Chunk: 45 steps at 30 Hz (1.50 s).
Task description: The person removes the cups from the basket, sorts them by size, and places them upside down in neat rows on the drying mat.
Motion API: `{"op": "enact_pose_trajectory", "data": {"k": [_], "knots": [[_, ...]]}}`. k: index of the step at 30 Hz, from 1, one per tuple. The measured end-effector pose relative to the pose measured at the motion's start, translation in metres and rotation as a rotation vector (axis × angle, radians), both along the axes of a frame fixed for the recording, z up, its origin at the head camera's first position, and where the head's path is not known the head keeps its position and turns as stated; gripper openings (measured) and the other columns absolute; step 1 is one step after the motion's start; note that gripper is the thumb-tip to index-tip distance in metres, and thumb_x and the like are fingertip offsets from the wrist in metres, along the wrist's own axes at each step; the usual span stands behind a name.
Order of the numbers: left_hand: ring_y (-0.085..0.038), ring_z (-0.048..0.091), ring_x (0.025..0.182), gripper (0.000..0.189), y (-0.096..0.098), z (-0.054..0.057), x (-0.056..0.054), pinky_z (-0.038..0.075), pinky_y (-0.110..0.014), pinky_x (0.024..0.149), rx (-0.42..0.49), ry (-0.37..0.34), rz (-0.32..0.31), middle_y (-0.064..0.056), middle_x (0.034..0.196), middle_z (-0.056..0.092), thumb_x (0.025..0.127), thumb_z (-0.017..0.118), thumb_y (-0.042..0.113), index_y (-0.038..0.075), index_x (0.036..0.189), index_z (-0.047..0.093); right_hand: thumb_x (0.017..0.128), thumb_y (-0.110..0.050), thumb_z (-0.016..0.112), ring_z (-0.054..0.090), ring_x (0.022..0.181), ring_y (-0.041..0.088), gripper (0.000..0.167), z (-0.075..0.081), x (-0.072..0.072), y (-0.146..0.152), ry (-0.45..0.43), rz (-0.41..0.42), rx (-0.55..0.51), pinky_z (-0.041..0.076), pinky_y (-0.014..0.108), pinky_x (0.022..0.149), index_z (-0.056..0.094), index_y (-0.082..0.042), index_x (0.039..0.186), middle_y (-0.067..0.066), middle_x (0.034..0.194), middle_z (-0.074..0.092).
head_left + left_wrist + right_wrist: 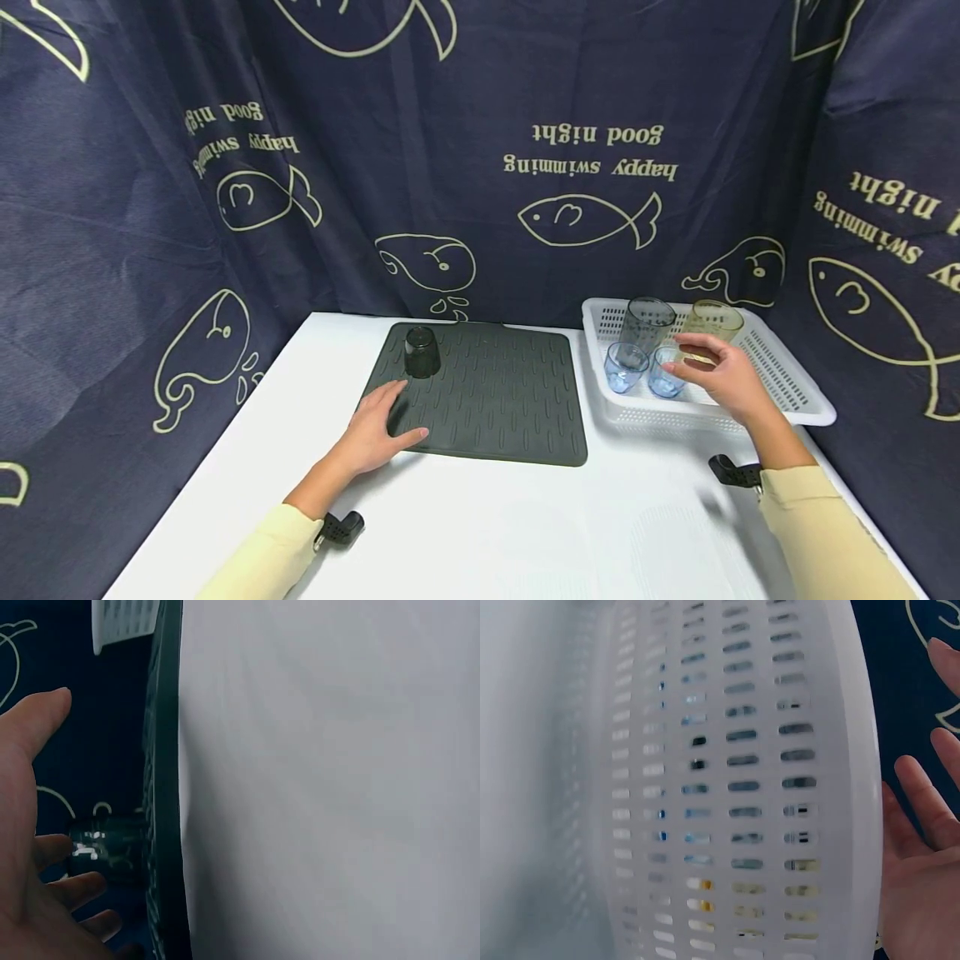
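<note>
My left hand hovers over the front left corner of a dark grey drying mat, thumb and fingers spread with nothing held. Just beyond its fingertips a small dark glass stands on the mat; in the left wrist view the fingers overlap this dark glass. Over the front of a white plastic basket is my right hand, thumb and fingers parted. Its thumb tip overlaps a small blue glass. In the right wrist view the basket's slotted wall hides the glasses beside the right hand.
Another small blue glass sits left in the basket. Behind the blue glasses are a tall grey glass and a yellowish glass. The white table is bordered by a dark blue fish-patterned curtain.
</note>
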State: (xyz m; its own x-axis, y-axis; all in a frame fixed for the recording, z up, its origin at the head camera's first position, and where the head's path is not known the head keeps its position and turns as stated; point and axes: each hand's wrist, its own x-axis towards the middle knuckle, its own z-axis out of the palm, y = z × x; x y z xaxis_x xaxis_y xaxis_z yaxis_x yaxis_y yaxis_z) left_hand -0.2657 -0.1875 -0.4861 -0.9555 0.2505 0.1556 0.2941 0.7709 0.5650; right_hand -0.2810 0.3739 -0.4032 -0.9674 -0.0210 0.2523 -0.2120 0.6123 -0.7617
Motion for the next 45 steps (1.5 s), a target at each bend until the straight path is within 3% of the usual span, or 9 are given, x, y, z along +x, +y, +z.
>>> {"op": "enact_pose_trajectory", "data": {"k": [3, 5, 7, 11, 14, 16, 27, 35, 45], "knots": [[-0.045, 0.024, 0.154, 0.096, 0.006, 0.001, 0.002, 0.028, -0.069, 0.120, 0.036, -0.008, -0.022, -0.019, 0.166, 0.029, 0.089, 0.074, 0.054, 0.011, 0.162, 0.029, 0.091, -0.035, 0.080, 0.062, 0.124, 0.027, 0.065, 0.000, -0.003, 0.004, -0.034, -0.013, 0.014, 0.049, 0.002, 0.082, 0.054, -0.005, 0.143, -0.006, 0.132, 0.056], [-0.044, 0.023, 0.155, 0.095, 0.010, 0.002, 0.004, 0.029, -0.069, 0.119, 0.057, -0.012, -0.035, -0.018, 0.167, 0.029, 0.090, 0.074, 0.054, 0.012, 0.162, 0.028, 0.091, -0.037, 0.080, 0.057, 0.130, 0.043, 0.068, 0.000, -0.005, 0.007, -0.051, -0.016, 0.025, 0.048, 0.002, 0.081, 0.054, -0.004, 0.144, -0.001, 0.135, 0.055], [-0.043, 0.023, 0.155, 0.095, 0.014, 0.003, 0.005, 0.029, -0.069, 0.119, 0.082, -0.019, -0.044, -0.017, 0.167, 0.028, 0.090, 0.074, 0.054, 0.013, 0.162, 0.028, 0.091, -0.038, 0.079, 0.053, 0.133, 0.049, 0.069, 0.000, -0.007, 0.010, -0.071, -0.015, 0.034, 0.049, 0.003, 0.081, 0.052, -0.004, 0.145, 0.007, 0.139, 0.055], [-0.041, 0.023, 0.156, 0.093, 0.022, 0.006, 0.009, 0.029, -0.069, 0.120, 0.140, -0.034, -0.060, -0.014, 0.168, 0.027, 0.090, 0.074, 0.051, 0.015, 0.163, 0.028, 0.090, -0.042, 0.079, 0.048, 0.137, 0.052, 0.075, 0.002, -0.011, 0.015, -0.121, -0.009, 0.064, 0.058, 0.034, 0.098, 0.049, -0.003, 0.148, 0.022, 0.153, 0.046], [-0.040, 0.024, 0.156, 0.093, 0.028, 0.008, 0.011, 0.028, -0.068, 0.120, 0.174, -0.041, -0.071, -0.012, 0.168, 0.028, 0.090, 0.075, 0.049, 0.017, 0.163, 0.028, 0.090, -0.042, 0.079, 0.044, 0.139, 0.054, 0.078, 0.002, -0.013, 0.018, -0.157, 0.004, 0.076, 0.049, 0.062, 0.105, 0.047, -0.002, 0.149, 0.027, 0.157, 0.041], [-0.039, 0.026, 0.155, 0.092, 0.032, 0.007, 0.011, 0.029, -0.067, 0.121, 0.187, -0.041, -0.077, -0.011, 0.168, 0.028, 0.090, 0.075, 0.049, 0.017, 0.163, 0.028, 0.090, -0.042, 0.079, 0.042, 0.140, 0.055, 0.079, 0.002, -0.015, 0.020, -0.172, 0.013, 0.085, 0.046, 0.067, 0.106, 0.046, -0.002, 0.150, 0.029, 0.158, 0.039], [-0.036, 0.035, 0.153, 0.086, 0.056, 0.008, 0.018, 0.033, -0.059, 0.122, 0.308, -0.083, -0.105, -0.005, 0.165, 0.034, 0.091, 0.076, 0.045, 0.024, 0.161, 0.031, 0.090, -0.039, 0.080, 0.046, 0.136, 0.054, 0.083, -0.005, -0.033, 0.033, -0.217, 0.049, 0.161, 0.049, 0.060, 0.105, 0.043, 0.002, 0.152, 0.033, 0.153, 0.042], [-0.031, 0.036, 0.153, 0.084, 0.073, 0.010, 0.021, 0.034, -0.047, 0.124, 0.364, -0.097, -0.161, -0.005, 0.164, 0.036, 0.093, 0.076, 0.039, 0.021, 0.161, 0.031, 0.090, -0.034, 0.081, 0.042, 0.137, 0.057, 0.088, -0.009, -0.041, 0.039, -0.302, 0.082, 0.155, 0.047, 0.065, 0.106, 0.035, 0.005, 0.155, 0.038, 0.155, 0.035], [-0.029, 0.036, 0.152, 0.080, 0.089, 0.013, 0.026, 0.036, -0.048, 0.123, 0.434, -0.085, -0.235, -0.011, 0.163, 0.038, 0.095, 0.074, 0.035, 0.017, 0.161, 0.032, 0.088, -0.035, 0.083, 0.042, 0.136, 0.057, 0.090, -0.016, -0.049, 0.045, -0.318, 0.082, 0.208, 0.047, 0.066, 0.105, 0.037, 0.006, 0.153, 0.039, 0.151, 0.040]]}}
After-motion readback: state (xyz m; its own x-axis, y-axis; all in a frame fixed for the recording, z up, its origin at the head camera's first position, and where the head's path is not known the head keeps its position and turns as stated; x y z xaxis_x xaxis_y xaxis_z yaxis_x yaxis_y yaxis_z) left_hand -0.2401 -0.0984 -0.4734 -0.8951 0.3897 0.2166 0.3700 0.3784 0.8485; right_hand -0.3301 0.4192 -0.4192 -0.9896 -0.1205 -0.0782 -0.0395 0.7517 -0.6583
